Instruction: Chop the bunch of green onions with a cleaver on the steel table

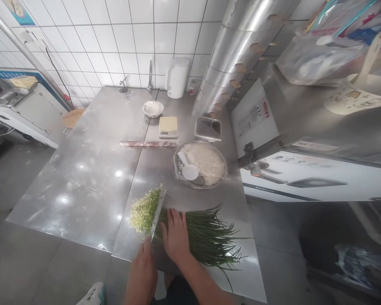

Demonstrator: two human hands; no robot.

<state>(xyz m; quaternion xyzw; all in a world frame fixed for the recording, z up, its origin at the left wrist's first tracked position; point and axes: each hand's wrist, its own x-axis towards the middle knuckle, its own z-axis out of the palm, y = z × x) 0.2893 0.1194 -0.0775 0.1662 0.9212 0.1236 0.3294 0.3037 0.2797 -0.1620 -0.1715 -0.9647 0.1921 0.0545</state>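
- Left hand [142, 271] grips the handle of a knife [157, 214], fingers wrapped round it; the grip itself is mostly hidden under the back of the hand
- Right hand [175, 235] lies flat on a bunch of green chives [206, 235], fingers spread a little & pressing down, holding nothing; fingertips sit just beside the blade
- Chives lie across the near edge of the steel table [89, 178], cut ends at the blade, loose tips trailing twd the right; pile of chopped chives [144, 209] touches the blade's far side
- Risk: flat fingertips so near the edge could get nicked, since knuckles aren't curled back
- Risk: bare steel under the blade, no board seen, so the bunch may slide or the edge skid
- Risk: chopped pile lies well in from the table's left rim, but bits could scatter w/ a hard chop
- Behind: glass bowl [200, 164] of white shreds w/ a scoop, scale [168, 126], small bowl [153, 108], white kettle [178, 77], all well apart from the hands
- Hard to tell: knife handle, thumb positions, whether blade tip touches the table; forearms cut off at the frame bottom; a shoe [93, 295] shows only in part
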